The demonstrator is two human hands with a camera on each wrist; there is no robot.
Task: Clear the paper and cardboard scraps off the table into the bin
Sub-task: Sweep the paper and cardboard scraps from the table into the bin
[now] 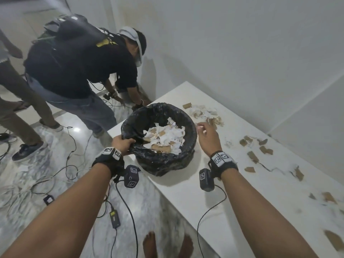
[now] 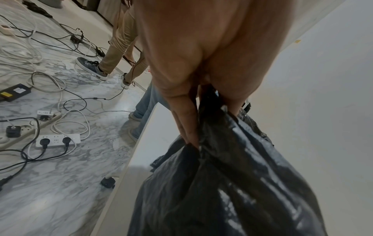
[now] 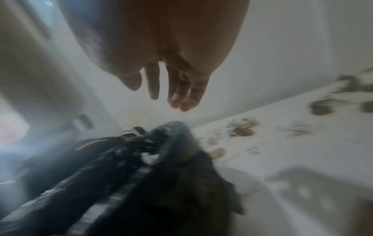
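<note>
A bin lined with a black plastic bag (image 1: 163, 161) stands on the white table (image 1: 232, 202) near its left edge, half full of white paper and brown cardboard scraps (image 1: 163, 138). My left hand (image 1: 122, 143) grips the bag's near-left rim (image 2: 203, 143). My right hand (image 1: 206, 133) hovers just right of the bin with loose, spread fingers (image 3: 175, 91) and holds nothing. A heap of scraps (image 1: 206, 114) lies beyond that hand. More cardboard bits (image 1: 260, 148) are scattered along the table to the right. The right wrist view is blurred.
A person in a black shirt (image 1: 80, 58) bends over at the table's far-left corner. Another person's legs (image 1: 20, 108) stand further left. Cables, power strips (image 2: 56, 140) and adapters litter the marble floor. White walls close the table's far side.
</note>
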